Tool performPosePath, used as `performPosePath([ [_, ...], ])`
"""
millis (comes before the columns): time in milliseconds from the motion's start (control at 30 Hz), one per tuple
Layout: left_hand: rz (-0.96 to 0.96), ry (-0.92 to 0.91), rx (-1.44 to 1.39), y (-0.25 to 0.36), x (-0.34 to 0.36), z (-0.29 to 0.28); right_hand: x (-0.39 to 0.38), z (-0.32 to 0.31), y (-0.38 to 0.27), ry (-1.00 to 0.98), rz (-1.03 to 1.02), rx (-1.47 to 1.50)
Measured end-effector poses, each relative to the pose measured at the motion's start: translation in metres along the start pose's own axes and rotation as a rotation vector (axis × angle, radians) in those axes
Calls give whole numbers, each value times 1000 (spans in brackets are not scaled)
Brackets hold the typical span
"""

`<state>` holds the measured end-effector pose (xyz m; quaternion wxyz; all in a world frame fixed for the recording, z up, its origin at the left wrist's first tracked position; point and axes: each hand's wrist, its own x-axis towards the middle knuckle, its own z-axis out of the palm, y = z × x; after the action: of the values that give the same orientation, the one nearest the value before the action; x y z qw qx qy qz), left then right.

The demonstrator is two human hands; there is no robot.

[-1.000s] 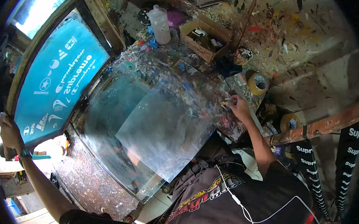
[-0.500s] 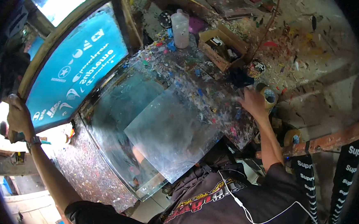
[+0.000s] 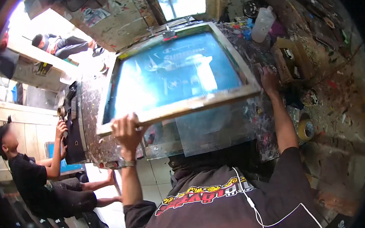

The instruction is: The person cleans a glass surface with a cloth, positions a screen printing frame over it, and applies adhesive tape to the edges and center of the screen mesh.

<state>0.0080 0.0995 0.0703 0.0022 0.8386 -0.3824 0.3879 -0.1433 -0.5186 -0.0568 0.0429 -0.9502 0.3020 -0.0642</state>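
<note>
A wooden-framed printing screen [image 3: 182, 107] with blue mesh and pale lettering slants over the bench, its near edge raised. My left hand [image 3: 127, 132] is closed round the left part of that near edge. Beneath the screen lies a glass plate [image 3: 159, 150] with a translucent sheet [image 3: 217, 130] on it; the screen hides their far parts. My right hand [image 3: 269, 81] is beside the screen's near right corner, over the paint-spattered bench, fingers curled in. Whatever it holds there, if anything, is too unclear to name.
On the right are a translucent bottle [image 3: 263, 24], a cardboard box [image 3: 290, 61] of small items and a tape roll [image 3: 306, 129]. A metal hinge clamp [image 3: 168, 33] meets the screen's far edge. A co-worker [image 3: 31, 169] sits at left; another person [image 3: 63, 45] is farther back.
The screen has come down from steeply raised at the left to a low slant over the glass, with my left hand still on it. My right hand has moved away from the dark cloth.
</note>
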Motion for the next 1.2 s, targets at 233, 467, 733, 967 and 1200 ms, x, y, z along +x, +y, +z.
performPosePath([
  [233, -291, -210, -336, 75, -45, 4, 1, -2, 2, 217, -46, -76],
  [467, -349, -289, -369, 74, -46, -4, -73, -59, -64, 288, -234, 55],
  [733, -332, -296, -408, 72, -42, -5, -68, 16, -57, -155, -424, -98],
  [967, -365, -315, -418, 75, -40, -8, -12, 16, -62, -105, -357, -151],
  [1200, -342, -445, -451, 72, -42, -11, -35, 12, -53, -42, -470, -75],
])
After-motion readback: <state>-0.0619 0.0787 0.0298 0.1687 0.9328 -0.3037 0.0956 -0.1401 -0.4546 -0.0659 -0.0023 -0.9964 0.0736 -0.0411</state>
